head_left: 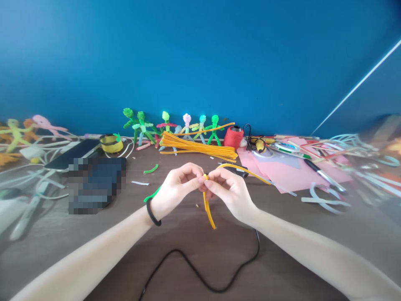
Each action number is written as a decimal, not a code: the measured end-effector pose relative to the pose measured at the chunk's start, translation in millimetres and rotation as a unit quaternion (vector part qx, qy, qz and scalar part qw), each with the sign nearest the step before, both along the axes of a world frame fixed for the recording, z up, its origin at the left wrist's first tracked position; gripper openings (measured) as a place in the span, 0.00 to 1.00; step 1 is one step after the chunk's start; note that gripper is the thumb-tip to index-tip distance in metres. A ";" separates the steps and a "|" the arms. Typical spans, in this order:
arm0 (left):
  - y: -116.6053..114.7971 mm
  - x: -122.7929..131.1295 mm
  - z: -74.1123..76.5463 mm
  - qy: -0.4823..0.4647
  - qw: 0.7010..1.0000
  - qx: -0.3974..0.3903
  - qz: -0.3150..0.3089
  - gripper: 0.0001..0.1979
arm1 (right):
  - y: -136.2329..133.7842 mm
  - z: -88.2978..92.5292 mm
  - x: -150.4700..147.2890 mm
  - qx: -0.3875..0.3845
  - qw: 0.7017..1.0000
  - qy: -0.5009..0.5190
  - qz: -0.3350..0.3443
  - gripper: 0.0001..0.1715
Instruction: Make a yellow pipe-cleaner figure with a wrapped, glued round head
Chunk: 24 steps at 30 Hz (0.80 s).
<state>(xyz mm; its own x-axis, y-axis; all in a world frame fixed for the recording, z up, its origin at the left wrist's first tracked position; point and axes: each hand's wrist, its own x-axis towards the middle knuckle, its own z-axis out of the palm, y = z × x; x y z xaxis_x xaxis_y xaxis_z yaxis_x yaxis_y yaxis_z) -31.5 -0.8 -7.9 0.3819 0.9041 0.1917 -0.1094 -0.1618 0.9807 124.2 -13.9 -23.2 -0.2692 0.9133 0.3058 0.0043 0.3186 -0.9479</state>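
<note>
My left hand (177, 186) and my right hand (227, 188) meet above the middle of the brown table (194, 251), both pinched on one yellow pipe cleaner (208, 211). One end hangs down below my fingers; the other arcs right over my right hand toward the pink paper. A black band sits on my left wrist. A bundle of yellow pipe cleaners (197, 147) lies behind my hands. Several small pipe-cleaner figures (166, 125) stand in a row against the blue wall.
A red thread spool (233, 136) stands by pink paper sheets (282, 167) with pens and tape rolls on the right. A phone (73, 152), white cables and a yellow tape roll (111, 143) lie left. A black cable (200, 274) loops near the front.
</note>
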 end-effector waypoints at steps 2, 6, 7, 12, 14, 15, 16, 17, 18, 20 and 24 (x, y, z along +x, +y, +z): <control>0.0 0.0 -1.0 0.004 1.000 -0.001 -0.005 0.06 | 0.7 -1.4 0.4 -0.005 1.000 -0.004 0.009 0.09; 0.9 -0.4 -2.5 0.011 1.000 0.003 -0.001 0.06 | 1.8 -3.3 -0.1 -0.019 1.000 -0.008 0.009 0.10; 1.2 -0.6 -2.6 0.011 1.000 0.002 0.000 0.06 | 2.1 -3.6 -0.4 -0.023 1.000 -0.005 0.009 0.10; 3.1 -1.3 -3.5 -0.019 1.000 -0.016 -0.011 0.07 | 4.9 -3.5 0.8 -0.041 0.998 0.045 0.011 0.09; 3.7 -1.6 -4.5 -0.027 0.999 -0.023 -0.018 0.07 | 6.5 -2.1 2.6 -0.042 0.998 0.050 0.021 0.08; 3.8 -1.8 -5.0 -0.027 0.999 -0.025 -0.023 0.07 | 7.4 -1.1 3.5 -0.045 0.998 0.045 0.028 0.08; 3.9 -2.0 -5.2 -0.026 0.999 -0.027 -0.026 0.07 | 8.3 0.1 4.4 -0.049 0.997 0.036 0.037 0.09; 3.8 -2.1 -5.2 -0.024 0.999 -0.027 -0.028 0.07 | 9.3 1.5 5.2 -0.055 0.997 0.026 0.047 0.09; 3.6 -2.1 -4.9 -0.022 0.999 -0.028 -0.029 0.08 | 10.4 2.9 6.0 -0.063 0.996 0.014 0.057 0.10; 3.0 -2.0 -3.7 -0.017 0.999 -0.033 -0.029 0.08 | 13.0 5.7 7.6 -0.074 0.994 -0.009 0.083 0.11; 2.7 -1.9 -2.3 -0.001 0.999 -0.037 -0.035 0.09 | 19.4 10.6 12.3 -0.092 0.987 -0.045 0.127 0.12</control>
